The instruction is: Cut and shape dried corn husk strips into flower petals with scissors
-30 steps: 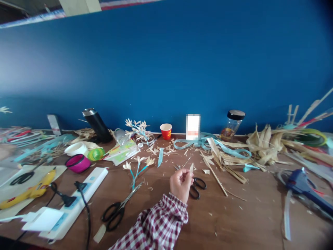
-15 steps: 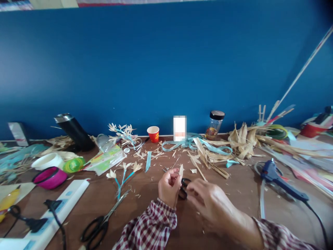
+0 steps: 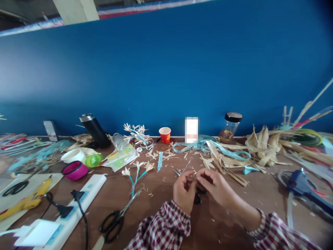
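Observation:
My left hand (image 3: 184, 190) and my right hand (image 3: 217, 187) meet fingertip to fingertip above the brown table. Both are closed in a pinch; the small corn husk piece seen earlier in the left one is mostly hidden by the fingers. What the right fingertips grip cannot be made out. Under the hands lies a pair of scissors with a black handle (image 3: 197, 199), partly covered. A second pair of scissors (image 3: 118, 217) rests to the left, below a small stem of husk flowers (image 3: 133, 180) wrapped in blue.
At left are a power strip (image 3: 88, 194), a yellow glue gun (image 3: 31, 199) and a magenta bowl (image 3: 75, 171). Along the blue partition stand a black flask (image 3: 96, 132), a red paper cup (image 3: 165, 135) and a jar (image 3: 231, 126). Corn husks (image 3: 262, 144) and a blue glue gun (image 3: 307, 187) lie right.
My right hand has come in to meet the left at the fingertips. The pale husk piece that stood up from my left fingers is now mostly hidden. The view has turned left.

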{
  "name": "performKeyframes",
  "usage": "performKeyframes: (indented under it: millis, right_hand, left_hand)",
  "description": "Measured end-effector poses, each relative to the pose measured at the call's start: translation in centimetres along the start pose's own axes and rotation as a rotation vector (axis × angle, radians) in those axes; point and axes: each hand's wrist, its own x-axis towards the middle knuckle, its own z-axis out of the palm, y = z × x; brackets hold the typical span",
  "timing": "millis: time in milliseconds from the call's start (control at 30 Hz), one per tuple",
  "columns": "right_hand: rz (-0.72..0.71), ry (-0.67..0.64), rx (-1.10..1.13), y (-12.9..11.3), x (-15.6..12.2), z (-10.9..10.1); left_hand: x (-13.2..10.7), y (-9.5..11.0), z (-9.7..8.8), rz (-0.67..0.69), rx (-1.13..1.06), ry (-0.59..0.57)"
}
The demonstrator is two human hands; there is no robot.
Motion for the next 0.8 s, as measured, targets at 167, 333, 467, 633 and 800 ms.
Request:
performKeyframes:
  millis: [167,333,467,633,800]
  right_hand:
    - [-0.015,0.02,-0.039,-0.3,0.3,0.3]
    - [-0.013,0.071,0.0,0.0,0.6,0.9]
    - [0.021,0.135,0.092,0.9,0.5,1.4]
    - [0.017,0.166,0.064,1.8,0.2,1.7]
    - [0.013,0.142,0.084,2.2,0.0,1.9]
  left_hand:
    - [0.3,-0.6,-0.1,0.003,0.031,0.036]
    - [0.3,-0.3,0.0,0.014,0.063,0.032]
    - [0.2,0.4,0.1,0.002,0.058,0.036]
    - [0.2,0.6,0.1,-0.002,0.085,0.074]
    - [0.1,0.3,-0.1,-0.036,0.084,0.064]
